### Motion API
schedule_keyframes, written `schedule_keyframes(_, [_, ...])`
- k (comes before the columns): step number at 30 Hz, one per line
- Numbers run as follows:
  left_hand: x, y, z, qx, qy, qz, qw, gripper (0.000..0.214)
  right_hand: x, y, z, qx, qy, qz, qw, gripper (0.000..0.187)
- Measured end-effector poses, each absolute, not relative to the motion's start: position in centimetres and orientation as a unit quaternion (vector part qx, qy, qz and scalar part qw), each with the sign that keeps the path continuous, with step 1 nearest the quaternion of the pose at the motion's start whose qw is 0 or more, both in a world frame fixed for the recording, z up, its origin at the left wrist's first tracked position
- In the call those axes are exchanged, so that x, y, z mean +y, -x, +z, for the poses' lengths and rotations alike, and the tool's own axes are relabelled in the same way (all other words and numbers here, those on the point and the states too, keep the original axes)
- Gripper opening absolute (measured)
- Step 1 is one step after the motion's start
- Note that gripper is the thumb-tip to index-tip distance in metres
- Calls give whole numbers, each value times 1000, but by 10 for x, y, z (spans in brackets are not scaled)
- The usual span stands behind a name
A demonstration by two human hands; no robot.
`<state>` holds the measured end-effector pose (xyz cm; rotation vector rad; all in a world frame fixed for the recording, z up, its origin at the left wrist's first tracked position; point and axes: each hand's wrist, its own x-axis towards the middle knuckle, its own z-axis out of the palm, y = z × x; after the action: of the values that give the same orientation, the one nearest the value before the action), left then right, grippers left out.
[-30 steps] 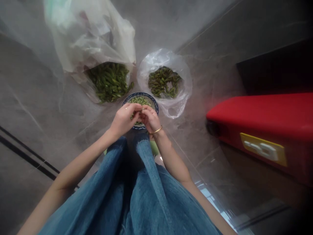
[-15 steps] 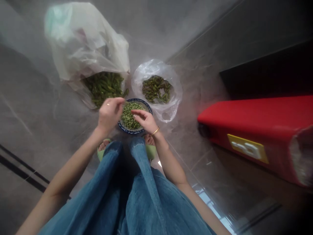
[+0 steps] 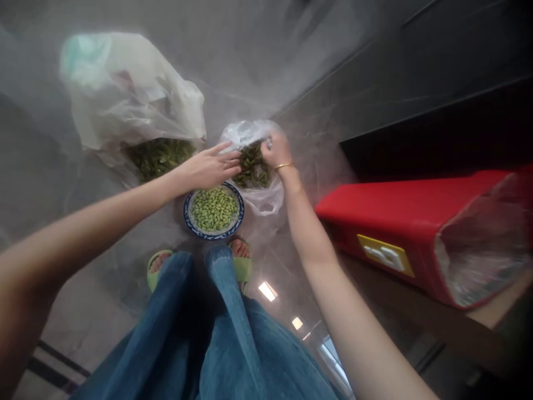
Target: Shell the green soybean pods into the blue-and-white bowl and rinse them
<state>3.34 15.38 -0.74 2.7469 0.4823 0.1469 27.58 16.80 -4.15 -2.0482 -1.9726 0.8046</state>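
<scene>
My right hand (image 3: 278, 149) is closed at the right rim of a small clear plastic bag (image 3: 245, 132), its fingers pinching the film. Brownish-green bean pods (image 3: 252, 166) lie inside that bag. My left hand (image 3: 219, 165) is open, fingers stretched toward the bag's left side; whether the fingertips touch it I cannot tell. Just below the left hand sits a blue-and-white patterned bowl (image 3: 187, 222) holding shelled green beans (image 3: 214, 210). A big white plastic bag (image 3: 137, 94) lies to the left, with green bean pods (image 3: 160, 158) at its mouth, partly behind my left forearm.
Both feet in green slippers (image 3: 241, 266) stand on the grey tiled floor (image 3: 112, 278), close to the bowl. To the right is a red bin (image 3: 395, 205) with a yellow label and a plastic liner. A dark panel (image 3: 437, 128) runs behind it.
Both hands have left the space over the bowl and moved up and right to the small bag. My left hand has opened out; my right has closed on the bag's rim. The view has shifted slightly.
</scene>
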Motion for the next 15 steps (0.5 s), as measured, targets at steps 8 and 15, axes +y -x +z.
schedule_keyframes(8, [231, -80, -63, 343, -907, 114, 219, 31, 208, -294, -71, -681, 671, 292, 17, 45])
schedule_keyframes(15, [207, -87, -61, 474, -845, 184, 168, 32, 209, -290, -104, -663, 713, 213, 78, 58])
